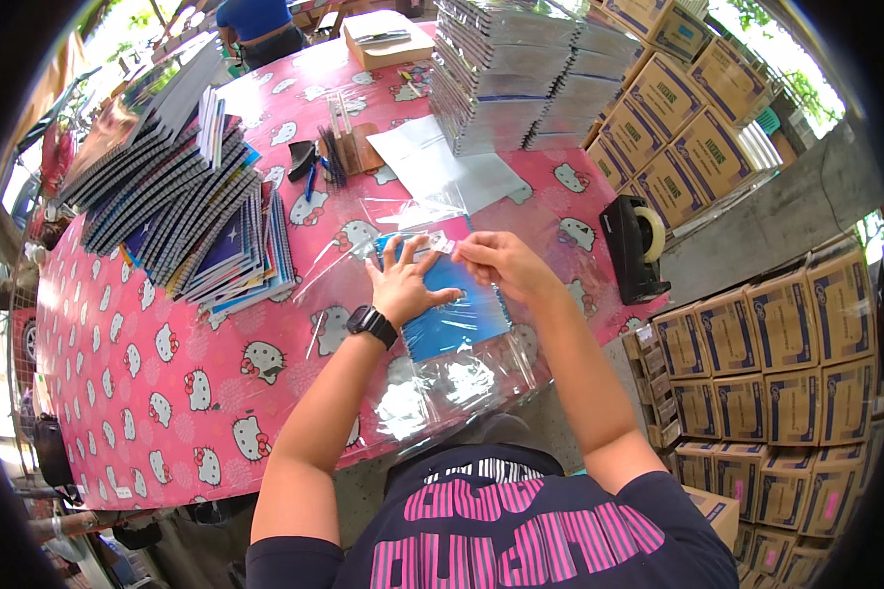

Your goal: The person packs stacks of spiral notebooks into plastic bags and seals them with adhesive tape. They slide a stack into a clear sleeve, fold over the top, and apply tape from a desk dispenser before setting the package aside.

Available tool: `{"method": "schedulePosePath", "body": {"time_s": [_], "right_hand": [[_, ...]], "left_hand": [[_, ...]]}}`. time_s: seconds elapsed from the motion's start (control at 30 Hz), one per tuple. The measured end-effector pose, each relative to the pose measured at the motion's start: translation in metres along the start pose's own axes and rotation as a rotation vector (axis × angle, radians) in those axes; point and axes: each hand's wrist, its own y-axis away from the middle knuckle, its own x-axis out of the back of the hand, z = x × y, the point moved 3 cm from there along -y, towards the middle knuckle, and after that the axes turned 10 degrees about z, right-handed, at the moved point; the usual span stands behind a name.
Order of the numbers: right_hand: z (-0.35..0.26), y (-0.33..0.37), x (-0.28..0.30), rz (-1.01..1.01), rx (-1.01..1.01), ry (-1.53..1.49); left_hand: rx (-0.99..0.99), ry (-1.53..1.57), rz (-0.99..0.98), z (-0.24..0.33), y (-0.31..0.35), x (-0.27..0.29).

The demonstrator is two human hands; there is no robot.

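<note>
A blue spiral notebook (pixel 462 329) with a pink patch at its top lies on the table in front of me, on and partly under shiny clear plastic film (pixel 413 402). My left hand (pixel 408 280), with a black watch at the wrist, rests spread on the notebook's left part, fingers apart. At the notebook's upper right edge my right hand (pixel 506 263) is closed in a pinch. Its fingertips grip a crumpled bit of clear film close to my left fingers; the fingers hide part of it.
Stacked spiral notebooks (pixel 196 196) lean at the left. A tall pile of wrapped books (pixel 530 79) stands at the back. White sheets (pixel 442 162), a wooden holder (pixel 354 152) and a tape dispenser (pixel 634 250) share the pink tablecloth (pixel 295 324). Cartons (pixel 766 363) fill the right.
</note>
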Motion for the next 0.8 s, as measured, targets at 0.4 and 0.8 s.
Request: {"method": "schedulePosePath", "body": {"time_s": [0.4,0.8], "right_hand": [[0.018,0.006,0.070,0.269,-0.070,1.400],[0.074,0.034,0.040,0.369,0.003,0.787]], "left_hand": [[0.248,0.192,0.393,-0.007,-0.003,0.011],[0.814,1.660,0.413,0.033,0.098,-0.037]]}}
